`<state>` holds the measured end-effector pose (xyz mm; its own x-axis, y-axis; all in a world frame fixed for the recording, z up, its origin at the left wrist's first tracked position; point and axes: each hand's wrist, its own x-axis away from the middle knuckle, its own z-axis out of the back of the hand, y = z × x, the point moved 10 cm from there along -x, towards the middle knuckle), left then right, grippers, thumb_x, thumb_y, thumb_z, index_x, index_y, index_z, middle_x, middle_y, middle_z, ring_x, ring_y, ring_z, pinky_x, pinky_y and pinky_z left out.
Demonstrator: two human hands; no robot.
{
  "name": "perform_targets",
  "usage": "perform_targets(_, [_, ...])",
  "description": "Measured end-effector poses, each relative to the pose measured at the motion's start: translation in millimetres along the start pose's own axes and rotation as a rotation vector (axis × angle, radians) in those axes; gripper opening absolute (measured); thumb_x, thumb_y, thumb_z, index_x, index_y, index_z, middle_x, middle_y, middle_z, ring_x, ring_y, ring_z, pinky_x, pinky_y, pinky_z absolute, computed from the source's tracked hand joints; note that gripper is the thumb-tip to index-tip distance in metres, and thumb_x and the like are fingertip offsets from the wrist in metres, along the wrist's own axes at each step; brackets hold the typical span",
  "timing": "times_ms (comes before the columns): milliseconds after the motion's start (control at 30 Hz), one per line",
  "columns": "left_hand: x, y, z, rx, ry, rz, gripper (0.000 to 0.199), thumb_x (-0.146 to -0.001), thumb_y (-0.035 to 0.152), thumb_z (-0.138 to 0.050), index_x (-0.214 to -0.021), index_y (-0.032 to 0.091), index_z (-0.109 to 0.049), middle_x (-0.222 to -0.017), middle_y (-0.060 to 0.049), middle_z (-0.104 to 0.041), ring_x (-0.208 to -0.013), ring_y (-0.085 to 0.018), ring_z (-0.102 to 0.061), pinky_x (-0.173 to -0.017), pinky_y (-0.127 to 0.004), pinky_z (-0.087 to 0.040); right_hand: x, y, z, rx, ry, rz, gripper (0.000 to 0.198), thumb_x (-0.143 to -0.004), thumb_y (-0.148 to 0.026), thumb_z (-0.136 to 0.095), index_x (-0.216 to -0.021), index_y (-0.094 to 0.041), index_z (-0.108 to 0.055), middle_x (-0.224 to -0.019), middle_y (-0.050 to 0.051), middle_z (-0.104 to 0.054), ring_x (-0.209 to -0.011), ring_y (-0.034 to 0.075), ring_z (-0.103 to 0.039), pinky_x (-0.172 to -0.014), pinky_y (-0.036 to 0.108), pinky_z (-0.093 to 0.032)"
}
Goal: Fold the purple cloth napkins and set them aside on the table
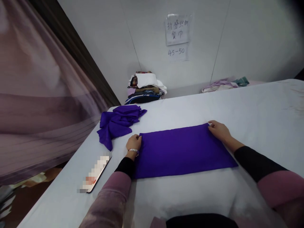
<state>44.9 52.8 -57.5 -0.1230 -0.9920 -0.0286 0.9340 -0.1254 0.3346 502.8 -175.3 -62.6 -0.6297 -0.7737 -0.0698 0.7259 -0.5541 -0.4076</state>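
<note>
A purple cloth napkin (180, 152) lies flat on the white-covered table (266, 120), shaped as a wide rectangle. My left hand (133, 143), with a bracelet at the wrist, pinches its far left corner. At the far right corner, my right hand (219, 130) pinches the napkin between thumb and fingers. The near edge rests on the table, held by neither hand. Beyond my left hand is a crumpled heap of purple cloth (120, 122).
A phone-like flat object (96, 174), its face blurred out, lies left of my left forearm. Behind the table are a pile of folded clothes (146, 87) and more fabric (223, 85). Handwritten paper signs (178, 30) hang on the wall. A curtain (47, 88) borders the left side.
</note>
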Motion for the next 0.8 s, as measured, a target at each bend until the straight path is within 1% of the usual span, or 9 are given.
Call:
perform_targets(233, [2.5,2.0,-2.0,0.012,0.031,-0.012,0.017,-0.08,0.032,-0.051,-0.081,0.02,-0.063,-0.093,-0.009,-0.066,-0.091,-0.025,-0.06,-0.068,-0.03,-0.04,0.6,-4.2,-5.1,0.092,-0.02,0.069,0.039,-0.081,-0.029,-0.042,-0.115,-0.019,-0.059,-0.091,0.006,-0.068,-0.084,0.023,-0.061,-0.066,0.032,-0.043])
perform_targets(367, [0.5,-2.5,5.2,0.063,0.032,0.024,0.024,-0.079,0.028,-0.052,-0.099,0.018,-0.062,-0.096,-0.008,-0.066,-0.09,-0.022,-0.061,-0.072,-0.029,-0.043,-1.5,-6.1,-0.1,0.153,0.01,0.118,0.04,-0.082,-0.029,-0.042,-0.116,-0.015,-0.058,-0.101,0.01,-0.066,-0.092,0.025,-0.06,-0.075,0.035,-0.046])
perform_targets(433, [7.8,0.9,14.8,0.091,0.058,0.008,0.032,-0.081,0.027,-0.052,-0.11,0.015,-0.058,-0.102,-0.009,-0.065,-0.091,-0.02,-0.061,-0.076,-0.028,-0.044,6.3,-21.8,7.9,0.172,0.068,0.216,0.041,-0.083,-0.031,-0.043,-0.116,-0.012,-0.058,-0.111,0.014,-0.062,-0.102,0.028,-0.057,-0.084,0.039,-0.045])
perform_targets(500, [27.3,17.8,24.3,0.117,0.091,-0.11,0.035,-0.081,0.026,-0.053,-0.113,0.014,-0.056,-0.109,-0.011,-0.062,-0.097,-0.02,-0.059,-0.085,-0.029,-0.043,28.9,-53.1,12.2,0.118,0.108,0.38,0.043,-0.085,-0.033,-0.042,-0.118,-0.01,-0.057,-0.118,0.016,-0.058,-0.11,0.028,-0.053,-0.093,0.041,-0.042])
perform_targets(567, [62.1,48.0,26.3,0.126,0.089,-0.327,0.034,-0.082,0.026,-0.053,-0.114,0.014,-0.056,-0.114,-0.012,-0.06,-0.108,-0.022,-0.054,-0.095,-0.032,-0.039,67.7,-94.7,6.2,0.013,0.076,0.564,0.044,-0.088,-0.037,-0.041,-0.12,-0.012,-0.055,-0.123,0.015,-0.056,-0.116,0.026,-0.05,-0.098,0.041,-0.038])
perform_targets(600, [83.7,63.9,21.9,0.118,0.057,-0.438,0.036,-0.083,0.028,-0.054,-0.116,0.015,-0.055,-0.119,-0.011,-0.059,-0.113,-0.022,-0.051,-0.1,-0.034,-0.036,92.0,-117.5,-2.5,-0.023,0.025,0.656,0.043,-0.089,-0.038,-0.039,-0.123,-0.015,-0.054,-0.127,0.013,-0.054,-0.12,0.024,-0.047,-0.101,0.041,-0.036])
perform_targets(667, [126.3,88.0,5.9,0.062,-0.03,-0.589,0.045,-0.084,0.037,-0.053,-0.124,0.018,-0.05,-0.132,-0.01,-0.05,-0.124,-0.024,-0.042,-0.105,-0.039,-0.032,143.0,-160.4,-24.1,-0.042,-0.072,0.808,0.045,-0.09,-0.042,-0.039,-0.128,-0.02,-0.051,-0.136,0.01,-0.047,-0.128,0.025,-0.039,-0.105,0.047,-0.03])
perform_targets(733, [160.5,102.5,-12.1,-0.018,-0.104,-0.679,0.053,-0.085,0.044,-0.05,-0.132,0.02,-0.043,-0.143,-0.009,-0.038,-0.133,-0.025,-0.03,-0.108,-0.044,-0.026,187.0,-193.9,-46.0,-0.047,-0.158,0.916,0.049,-0.091,-0.044,-0.038,-0.134,-0.022,-0.045,-0.142,0.009,-0.042,-0.133,0.025,-0.031,-0.107,0.05,-0.024])
perform_targets(800, [180.0,106.6,-25.8,-0.091,-0.146,-0.705,0.059,-0.086,0.049,-0.046,-0.136,0.019,-0.037,-0.148,-0.009,-0.03,-0.137,-0.025,-0.021,-0.111,-0.048,-0.02,213.0,-213.0,-61.8,-0.039,-0.211,0.962,0.054,-0.091,-0.047,-0.036,-0.138,-0.02,-0.04,-0.143,0.01,-0.039,-0.135,0.025,-0.027,-0.108,0.051,-0.022])
